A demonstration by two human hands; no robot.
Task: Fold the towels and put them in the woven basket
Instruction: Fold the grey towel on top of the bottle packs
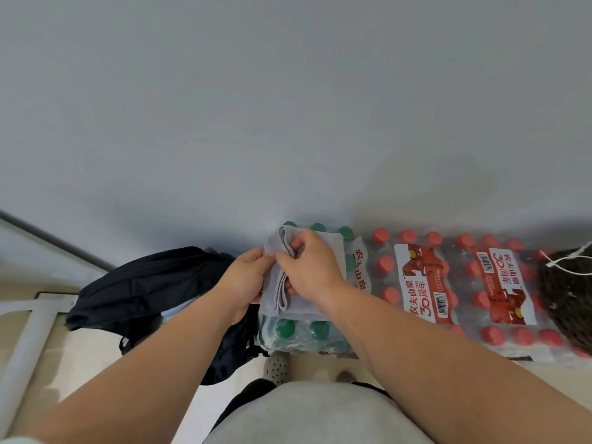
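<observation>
Grey towel [323,248] lies over green-capped bottle pack [298,331] by the wall. Left hand [246,277] grips its left edge; right hand [310,267] pinches the folded hem. Woven basket [567,293] far right; backpack [144,290] crowds left.

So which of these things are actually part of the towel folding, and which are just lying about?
Part of the job: grey towel; left hand and right hand, both gripping it; dark woven basket, apparently, at the right edge.

Just lying about: black backpack; green-capped bottle pack under the towel; red-capped bottle packs.
</observation>
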